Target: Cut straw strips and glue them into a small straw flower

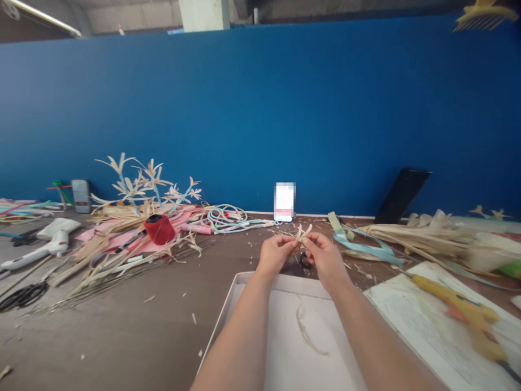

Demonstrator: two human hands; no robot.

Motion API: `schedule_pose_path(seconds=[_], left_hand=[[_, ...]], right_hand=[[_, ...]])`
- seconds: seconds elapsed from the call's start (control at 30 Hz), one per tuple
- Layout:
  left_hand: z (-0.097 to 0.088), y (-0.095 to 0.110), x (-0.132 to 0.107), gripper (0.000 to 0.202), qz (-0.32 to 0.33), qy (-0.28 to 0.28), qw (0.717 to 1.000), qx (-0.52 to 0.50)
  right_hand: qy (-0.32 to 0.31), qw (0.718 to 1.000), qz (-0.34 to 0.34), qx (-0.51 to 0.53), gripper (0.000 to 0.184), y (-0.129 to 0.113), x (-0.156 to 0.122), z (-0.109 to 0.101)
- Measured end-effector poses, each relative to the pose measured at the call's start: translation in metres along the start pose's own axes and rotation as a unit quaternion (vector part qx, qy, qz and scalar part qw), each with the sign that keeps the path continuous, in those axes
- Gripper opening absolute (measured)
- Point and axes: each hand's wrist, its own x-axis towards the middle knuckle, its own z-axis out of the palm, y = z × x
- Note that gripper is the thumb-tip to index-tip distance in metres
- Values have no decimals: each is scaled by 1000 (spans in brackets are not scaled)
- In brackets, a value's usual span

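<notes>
My left hand [279, 252] and my right hand [321, 252] meet above the far edge of a white box lid [285, 331]. Between their pinched fingertips is a small flower of pale dried-husk strips [302, 233]. Both hands are closed on it, and its lower part is hidden by the fingers. Inside the lid lies a loose, curled pale fibre strand [305, 328]. Something black [304, 260], partly covered by my right hand, rests on the table just behind the lid.
A yellow glue gun [459, 309] lies on papers [427, 336] at right. Dried husks [427, 239] and blue ribbon [378, 247] sit behind. Leftward are finished husk flowers [130, 187], a red thread spool [159, 229], a coiled cable [226, 217] and scissors [24, 296]. A phone [284, 202] leans on the blue partition [260, 108].
</notes>
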Motion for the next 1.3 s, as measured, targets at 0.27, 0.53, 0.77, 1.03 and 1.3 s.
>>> schedule_pose_path(seconds=[0.27,0.53,0.77,1.03,1.3], left_hand=[[0,0,0,24,2,-1,1000,4],[0,3,-2,26,-3,-4,1000,-3],[1,6,-2,27,-18,-3,1000,-18],[0,6,-2,24,-18,-9,1000,-15],[0,3,-1,24,-13,-8,1000,3]], right_hand=[[-16,996,52,73,31,0,1,0],[-21,992,71,99,30,-3,0,0],[-18,992,69,103,30,-4,-1,1],[-20,990,79,115,28,-6,-3,1],[-13,993,70,97,29,-5,-3,2]])
